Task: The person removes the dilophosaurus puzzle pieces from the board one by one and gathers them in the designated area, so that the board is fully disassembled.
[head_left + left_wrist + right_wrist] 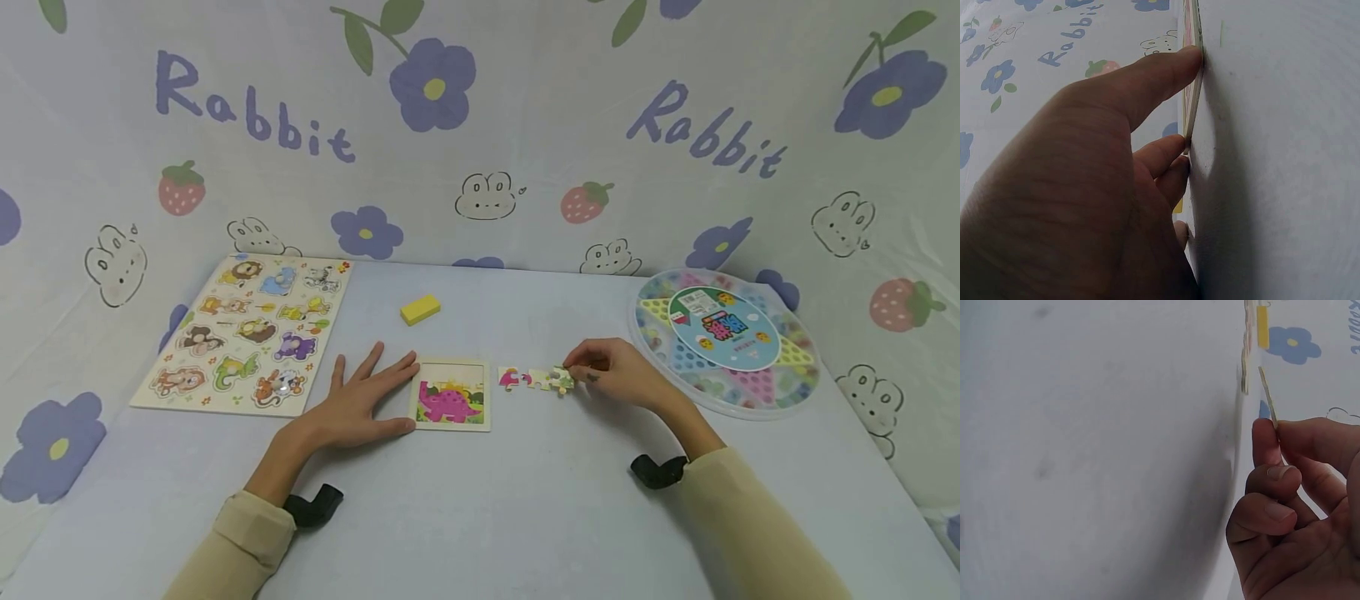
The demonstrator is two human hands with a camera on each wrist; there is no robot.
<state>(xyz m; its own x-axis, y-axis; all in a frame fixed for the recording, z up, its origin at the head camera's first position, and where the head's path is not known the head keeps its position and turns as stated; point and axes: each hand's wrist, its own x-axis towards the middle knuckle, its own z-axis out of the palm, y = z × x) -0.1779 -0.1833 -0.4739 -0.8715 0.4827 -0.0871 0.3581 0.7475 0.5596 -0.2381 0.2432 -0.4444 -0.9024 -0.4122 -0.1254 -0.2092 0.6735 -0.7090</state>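
A small square puzzle tray (pixel 451 427) with a pink dinosaur picture lies on the table, its top strip bare. My left hand (pixel 360 408) lies spread out, with its thumb and fingertips at the tray's left edge. In the left wrist view, that thumb (pixel 1166 75) presses against the tray's thin side. Between thumb and fingertip, my right hand (pixel 618 373) pinches a jigsaw piece (pixel 561 380), which appears edge-on and tilted in the right wrist view. A pink-and-white jigsaw piece (pixel 508 378) and a pale one (pixel 537 379) lie in a row between tray and right hand.
On the left lies a wooden animal peg board (pixel 258 400). A yellow block (pixel 420 309) sits behind the tray. To the right is a round, clear-rimmed game board (pixel 750 400) with coloured pieces. Behind the table hangs a printed cloth (pixel 525 100).
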